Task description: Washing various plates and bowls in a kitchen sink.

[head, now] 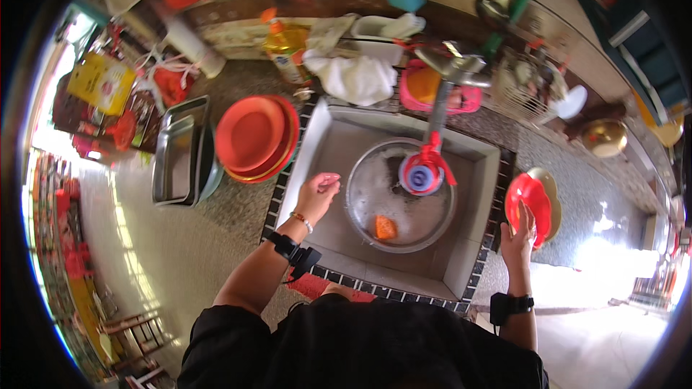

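Observation:
My left hand (320, 194) hovers over the left side of the sink (331, 143), its fingers loosely bent with nothing in them. On the right counter, my right hand (520, 235) is at the near edge of a red scalloped bowl (525, 194), fingers overlapping it and thumb apart. Under that bowl lies a beige scalloped bowl (551, 197), partly hidden. A round metal basin (354, 216) of sudsy water stands in the sink, with an orange sponge (385, 227) near its front rim. The faucet (440, 105), its outlet tied with red material, hangs over the basin.
Left of the sink are stacked red plates (251, 132) and metal trays (175, 165). Behind it stand a yellow dish-soap bottle (284, 54), a white cloth (359, 78) and a pink basket (470, 98). A utensil rack (521, 94) and gold-colored bowl (604, 138) sit back right.

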`<state>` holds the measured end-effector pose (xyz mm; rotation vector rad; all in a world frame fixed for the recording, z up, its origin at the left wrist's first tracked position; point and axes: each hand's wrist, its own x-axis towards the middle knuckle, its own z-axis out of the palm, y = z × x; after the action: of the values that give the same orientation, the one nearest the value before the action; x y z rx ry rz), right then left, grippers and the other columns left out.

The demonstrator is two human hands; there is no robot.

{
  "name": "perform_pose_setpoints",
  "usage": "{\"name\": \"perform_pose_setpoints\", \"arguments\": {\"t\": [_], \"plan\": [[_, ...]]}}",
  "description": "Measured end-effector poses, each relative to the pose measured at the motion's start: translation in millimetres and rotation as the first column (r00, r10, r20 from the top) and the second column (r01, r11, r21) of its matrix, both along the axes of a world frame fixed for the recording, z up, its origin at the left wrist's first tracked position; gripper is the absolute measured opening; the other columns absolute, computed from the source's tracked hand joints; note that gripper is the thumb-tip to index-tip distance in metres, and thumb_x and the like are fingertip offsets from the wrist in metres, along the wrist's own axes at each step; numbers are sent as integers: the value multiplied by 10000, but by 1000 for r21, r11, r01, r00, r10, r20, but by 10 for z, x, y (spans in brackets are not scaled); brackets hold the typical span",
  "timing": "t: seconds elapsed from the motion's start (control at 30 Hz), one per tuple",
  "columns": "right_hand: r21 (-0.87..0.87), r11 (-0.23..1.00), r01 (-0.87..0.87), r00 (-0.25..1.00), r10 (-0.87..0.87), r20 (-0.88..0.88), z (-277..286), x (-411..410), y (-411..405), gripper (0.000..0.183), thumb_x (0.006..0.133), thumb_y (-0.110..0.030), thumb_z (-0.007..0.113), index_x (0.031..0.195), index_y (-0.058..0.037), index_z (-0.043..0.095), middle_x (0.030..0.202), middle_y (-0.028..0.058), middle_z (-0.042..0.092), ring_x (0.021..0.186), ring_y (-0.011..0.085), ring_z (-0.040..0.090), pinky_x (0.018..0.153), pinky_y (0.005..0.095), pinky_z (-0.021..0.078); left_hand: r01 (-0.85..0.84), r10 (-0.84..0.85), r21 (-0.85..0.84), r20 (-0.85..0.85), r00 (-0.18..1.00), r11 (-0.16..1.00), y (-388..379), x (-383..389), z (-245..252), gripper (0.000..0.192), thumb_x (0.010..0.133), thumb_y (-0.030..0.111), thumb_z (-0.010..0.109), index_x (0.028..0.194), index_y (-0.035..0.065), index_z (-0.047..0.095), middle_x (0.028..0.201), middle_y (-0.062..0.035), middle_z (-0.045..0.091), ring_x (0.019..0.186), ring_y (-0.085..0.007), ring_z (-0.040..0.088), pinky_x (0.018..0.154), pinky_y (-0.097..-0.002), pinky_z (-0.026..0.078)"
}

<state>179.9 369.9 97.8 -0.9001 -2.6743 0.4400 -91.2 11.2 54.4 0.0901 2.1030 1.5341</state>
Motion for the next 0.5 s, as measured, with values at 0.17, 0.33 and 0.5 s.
{"name": "perform_pose_setpoints", "arguments": {"t": [0.17, 0.33, 0.5], "plan": [[114, 933, -341, 901, 359, -242, 840, -986, -290, 451, 774, -22, 572, 1216, -18, 482, 1187, 183, 516, 1124, 355, 472, 952, 421, 376, -402, 325, -2, -586, 743, 916, -829, -420, 429, 225, 823, 199, 644, 956, 32, 575, 819, -46, 612, 706, -132, 589, 624, -244, 486], [374, 829, -417, 670, 558, -490, 1510, -2099, -458, 438, 775, 12, 524, 1211, -20, 494, 1197, 171, 522, 1111, 345, 485, 943, 406, 382, -762, 249, -434, -765, 593, 481, -1542, -1021, 270, 557, 668, 381, 739, 1059, 41, 533, 1011, -163, 594, 965, -325, 564, 819, -410, 466], [383, 768, -513, 735, 623, -266, 1622, -2513, -380, 458, 727, 52, 468, 1170, -32, 544, 1211, 142, 526, 1101, 313, 500, 937, 402, 383, -643, 327, -591, -559, 762, 487, -1675, -1317, 146, 519, 641, 368, 740, 1000, 30, 576, 975, -176, 628, 950, -319, 598, 804, -412, 485]]}}
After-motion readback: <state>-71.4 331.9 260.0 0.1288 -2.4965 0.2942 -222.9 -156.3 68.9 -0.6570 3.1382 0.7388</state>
